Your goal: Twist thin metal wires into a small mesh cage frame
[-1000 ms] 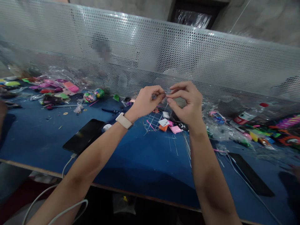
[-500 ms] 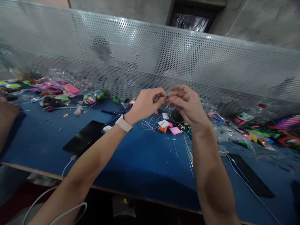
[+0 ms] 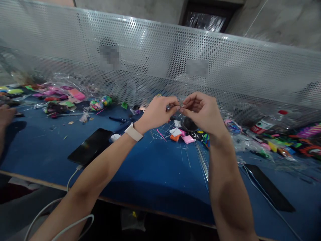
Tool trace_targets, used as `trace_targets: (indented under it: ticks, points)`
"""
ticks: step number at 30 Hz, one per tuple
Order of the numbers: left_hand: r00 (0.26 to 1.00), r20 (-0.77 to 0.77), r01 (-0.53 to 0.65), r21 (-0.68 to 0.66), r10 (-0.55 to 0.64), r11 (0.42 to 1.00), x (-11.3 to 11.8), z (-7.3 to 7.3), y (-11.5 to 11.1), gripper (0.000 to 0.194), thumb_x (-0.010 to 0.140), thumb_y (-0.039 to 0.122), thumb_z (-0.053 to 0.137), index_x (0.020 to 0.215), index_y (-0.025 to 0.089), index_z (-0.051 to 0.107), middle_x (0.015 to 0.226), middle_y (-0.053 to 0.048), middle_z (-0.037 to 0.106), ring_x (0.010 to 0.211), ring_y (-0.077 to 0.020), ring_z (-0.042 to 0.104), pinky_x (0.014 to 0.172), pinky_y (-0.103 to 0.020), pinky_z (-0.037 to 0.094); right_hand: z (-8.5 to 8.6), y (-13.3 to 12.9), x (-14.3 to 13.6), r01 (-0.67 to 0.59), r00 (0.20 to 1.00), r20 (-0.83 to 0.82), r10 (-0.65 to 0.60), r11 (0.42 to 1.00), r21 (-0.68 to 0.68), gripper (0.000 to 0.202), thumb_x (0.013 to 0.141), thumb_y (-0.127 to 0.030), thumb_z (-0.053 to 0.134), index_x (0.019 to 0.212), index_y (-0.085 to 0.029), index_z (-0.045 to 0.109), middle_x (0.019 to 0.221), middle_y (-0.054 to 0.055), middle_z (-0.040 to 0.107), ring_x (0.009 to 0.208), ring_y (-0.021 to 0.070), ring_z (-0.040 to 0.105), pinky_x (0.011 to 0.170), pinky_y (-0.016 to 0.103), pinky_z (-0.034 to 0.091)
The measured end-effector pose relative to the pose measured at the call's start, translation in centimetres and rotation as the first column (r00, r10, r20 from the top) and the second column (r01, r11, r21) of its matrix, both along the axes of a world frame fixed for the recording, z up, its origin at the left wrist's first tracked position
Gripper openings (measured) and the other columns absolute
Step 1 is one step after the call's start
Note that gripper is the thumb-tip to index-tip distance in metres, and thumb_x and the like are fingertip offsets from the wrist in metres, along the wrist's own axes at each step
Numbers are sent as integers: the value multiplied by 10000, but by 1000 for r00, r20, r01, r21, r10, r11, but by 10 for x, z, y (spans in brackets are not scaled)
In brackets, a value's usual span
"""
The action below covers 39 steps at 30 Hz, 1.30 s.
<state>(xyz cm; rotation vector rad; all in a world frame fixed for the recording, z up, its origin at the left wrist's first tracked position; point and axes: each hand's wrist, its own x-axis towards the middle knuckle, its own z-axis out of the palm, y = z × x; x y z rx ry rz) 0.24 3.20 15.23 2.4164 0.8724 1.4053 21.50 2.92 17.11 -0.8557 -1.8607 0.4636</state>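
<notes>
Both of my hands are raised over the far middle of the table, their fingertips almost meeting. Thumb and forefinger of my left hand (image 3: pixel 159 109) are pinched on a thin wire, which is barely visible. My right hand (image 3: pixel 204 108) is closed in a pinch on the same wire, its other fingers curled. Below them lies a grid of thin wires (image 3: pixel 164 129) with a pink strip (image 3: pixel 161 134) on it. Just under my right hand stand a dark round container (image 3: pixel 188 124) and small packets in pink (image 3: pixel 188 139) and orange (image 3: pixel 175 137). A bundle of straight wires (image 3: pixel 202 162) lies nearer me.
A perforated metal screen (image 3: pixel 140 57) runs along the table's back. A black phone (image 3: pixel 90 145) with a cable lies left, a dark slab (image 3: pixel 269 187) right. Bottle (image 3: pixel 269 123), plastic bags and colourful scraps (image 3: pixel 65 93) line the back. Another person's hand (image 3: pixel 6 115) rests far left.
My right hand has turned, its fingers curling in closer toward the thumb. My left hand keeps its pinch nearly in place. The other person's hand at far left has shifted.
</notes>
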Motion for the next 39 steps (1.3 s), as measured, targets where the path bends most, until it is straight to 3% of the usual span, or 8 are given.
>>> trace_targets:
  ticks: [3,8,13,16,19,25,33,39]
  points:
    - [1000,-14,1,22,-1,1000,0,0,1,177,1027,172,636,866,214,697,738,12,726,659,-155,679,755,-320,538,1,-3,-1,44,998,46,-46,998,47,413,770,-489,1025,894,-265,702,834,7,726,778,203,701,759,404,648]
    - [997,-60,41,33,-39,999,-2,1,2,171,1005,179,639,847,214,695,737,12,735,670,-162,694,754,-317,542,0,-4,-1,-5,995,100,5,1000,-2,361,795,-436,980,847,-269,664,841,6,723,772,201,688,723,389,617]
    - [997,-70,32,22,-30,999,-4,4,-2,175,1026,206,639,859,213,693,701,26,720,613,-156,667,778,-330,550,0,-5,-4,50,994,94,-58,995,90,323,790,-334,949,810,-272,632,790,-11,676,718,183,638,697,374,584]
    - [995,-102,11,60,-5,998,-6,6,-2,176,1037,208,629,885,216,718,723,22,736,632,-157,662,808,-337,542,-2,0,-3,-52,998,35,55,997,-62,357,755,-374,980,853,-276,651,821,-15,701,750,186,676,708,358,599]
    - [986,-160,-14,144,38,989,-8,5,1,188,1035,188,618,888,218,731,777,4,763,690,-167,660,797,-334,507,-4,7,1,-165,986,-72,152,955,-246,395,739,-459,1005,891,-272,693,845,-7,736,790,200,726,752,367,632]
    - [955,-272,-51,254,122,966,-7,0,4,238,1078,246,597,874,222,717,805,-22,748,741,-198,668,713,-336,446,-8,16,7,-233,968,-189,168,881,-412,489,816,-711,927,832,-265,727,842,29,750,791,220,751,804,410,683]
    - [925,-359,-13,293,122,956,-5,-5,4,236,1095,263,570,983,231,776,918,-43,813,814,-206,718,700,-323,456,-8,16,19,-245,969,-159,188,788,-564,452,745,-598,1023,890,-252,770,949,49,798,892,224,760,776,377,687]
    - [929,-348,-32,269,129,962,-3,-8,7,266,1090,264,559,930,220,769,909,-47,820,789,-218,712,690,-342,427,-6,16,19,-275,958,-239,159,751,-600,504,629,-441,1096,943,-249,750,942,35,812,899,216,775,776,353,680]
